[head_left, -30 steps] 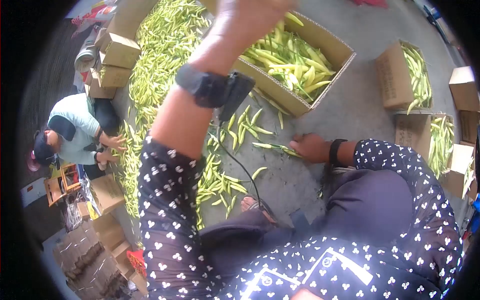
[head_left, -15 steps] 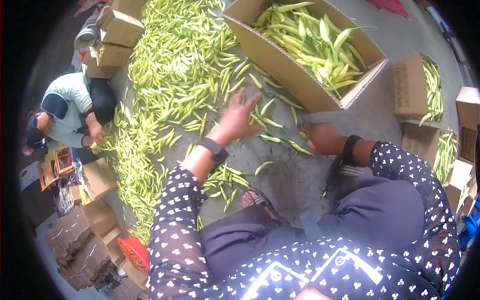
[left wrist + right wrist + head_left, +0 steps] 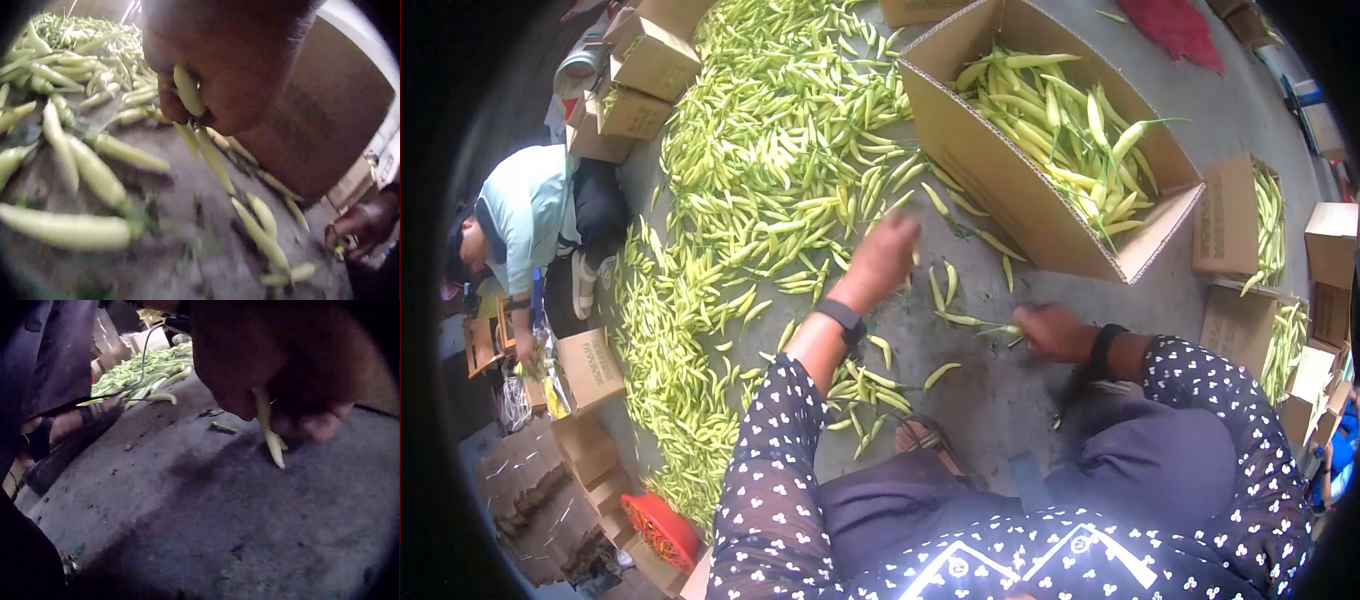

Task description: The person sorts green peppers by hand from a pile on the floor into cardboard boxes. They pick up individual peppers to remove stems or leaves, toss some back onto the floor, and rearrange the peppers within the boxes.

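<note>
My left hand (image 3: pixel 882 255) is over the near edge of a wide heap of pale yellow-green chili peppers (image 3: pixel 770 190). In the left wrist view a chili pepper (image 3: pixel 189 90) is pinched between its thumb and curled fingers. My right hand (image 3: pixel 1055 330) is low over the floor, below the front corner of a cardboard box (image 3: pixel 1010 180). The right wrist view shows pale chili peppers (image 3: pixel 270 434) gripped in its curled fingers, tips pointing down. Between the two hands a few loose peppers (image 3: pixel 952 285) lie on the floor.
The box holds many peppers (image 3: pixel 1090 130). Smaller filled cartons (image 3: pixel 1240 215) stand at the right. On the left another person (image 3: pixel 530 210) bends near the heap, beside stacked cartons (image 3: pixel 635 85) and a red basket (image 3: pixel 665 525). My sandalled foot (image 3: pixel 925 440) is near loose peppers.
My left hand has come down from above the box to the heap's edge; its spread fingers have closed on a pepper. My right hand stays low. The other person's arm has moved away from the heap.
</note>
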A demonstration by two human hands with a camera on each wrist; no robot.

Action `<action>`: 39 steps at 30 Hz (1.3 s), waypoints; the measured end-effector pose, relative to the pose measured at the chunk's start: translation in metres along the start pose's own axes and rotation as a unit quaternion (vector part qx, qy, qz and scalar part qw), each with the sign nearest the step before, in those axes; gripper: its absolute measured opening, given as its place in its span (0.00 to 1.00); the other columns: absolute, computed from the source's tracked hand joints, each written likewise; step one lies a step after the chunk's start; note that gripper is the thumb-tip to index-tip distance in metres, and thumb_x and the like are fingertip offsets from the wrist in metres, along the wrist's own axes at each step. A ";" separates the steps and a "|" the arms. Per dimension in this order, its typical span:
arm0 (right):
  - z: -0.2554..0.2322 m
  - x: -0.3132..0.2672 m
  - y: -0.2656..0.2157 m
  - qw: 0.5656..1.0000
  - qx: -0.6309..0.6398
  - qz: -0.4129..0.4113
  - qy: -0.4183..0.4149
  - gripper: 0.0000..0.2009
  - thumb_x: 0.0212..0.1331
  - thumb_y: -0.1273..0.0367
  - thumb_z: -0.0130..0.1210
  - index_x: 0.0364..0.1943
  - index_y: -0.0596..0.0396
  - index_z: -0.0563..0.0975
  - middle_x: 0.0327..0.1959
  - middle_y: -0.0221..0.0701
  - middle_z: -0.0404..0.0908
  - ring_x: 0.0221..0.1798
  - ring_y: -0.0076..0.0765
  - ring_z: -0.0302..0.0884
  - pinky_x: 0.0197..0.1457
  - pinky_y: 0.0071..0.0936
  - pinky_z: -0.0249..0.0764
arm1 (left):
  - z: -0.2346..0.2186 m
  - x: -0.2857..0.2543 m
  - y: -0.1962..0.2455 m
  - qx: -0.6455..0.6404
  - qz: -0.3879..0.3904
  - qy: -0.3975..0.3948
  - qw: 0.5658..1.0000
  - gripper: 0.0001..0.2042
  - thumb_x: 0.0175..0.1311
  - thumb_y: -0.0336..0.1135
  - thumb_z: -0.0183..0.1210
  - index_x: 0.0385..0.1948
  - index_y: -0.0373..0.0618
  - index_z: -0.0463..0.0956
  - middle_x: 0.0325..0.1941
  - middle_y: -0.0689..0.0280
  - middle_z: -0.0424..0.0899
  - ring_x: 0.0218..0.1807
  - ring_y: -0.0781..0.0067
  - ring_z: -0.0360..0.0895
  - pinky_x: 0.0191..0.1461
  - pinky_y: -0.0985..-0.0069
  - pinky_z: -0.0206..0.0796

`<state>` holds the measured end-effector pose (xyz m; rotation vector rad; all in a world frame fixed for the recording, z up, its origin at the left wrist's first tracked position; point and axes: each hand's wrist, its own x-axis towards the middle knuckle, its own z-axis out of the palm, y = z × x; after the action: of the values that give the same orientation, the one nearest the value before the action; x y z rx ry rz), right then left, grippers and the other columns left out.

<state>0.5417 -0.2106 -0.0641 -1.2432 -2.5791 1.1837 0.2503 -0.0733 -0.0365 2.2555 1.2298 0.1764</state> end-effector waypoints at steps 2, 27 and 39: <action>-0.014 -0.004 0.002 0.998 -0.020 0.059 0.002 0.09 0.50 0.70 0.51 0.36 0.56 0.71 0.33 0.46 0.77 0.37 0.57 0.77 0.36 0.50 0.72 | -0.005 0.036 -0.027 0.006 -0.007 0.078 0.997 0.15 0.48 0.22 0.56 0.41 0.44 0.72 0.50 0.52 0.71 0.50 0.47 0.72 0.50 0.59 0.70; -0.051 -0.089 0.088 0.950 -0.066 0.294 0.080 0.16 0.52 0.76 0.49 0.48 0.61 0.71 0.44 0.52 0.75 0.47 0.61 0.74 0.49 0.49 0.73 | 0.004 0.017 -0.007 0.197 -0.009 -0.002 0.980 0.18 0.49 0.26 0.59 0.44 0.53 0.71 0.43 0.60 0.74 0.44 0.52 0.76 0.41 0.61 0.74; -0.124 -0.116 0.042 0.846 -0.004 0.292 0.445 0.08 0.58 0.73 0.48 0.39 0.58 0.65 0.34 0.52 0.72 0.40 0.62 0.71 0.42 0.46 0.67 | -0.037 0.037 -0.016 0.109 -0.035 0.123 0.986 0.16 0.51 0.33 0.63 0.43 0.55 0.74 0.37 0.57 0.80 0.38 0.52 0.80 0.38 0.63 0.73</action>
<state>0.6901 -0.1967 0.0274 -2.0237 -1.5569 0.3963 0.2457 -0.0217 -0.0193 2.4290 1.5197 0.3164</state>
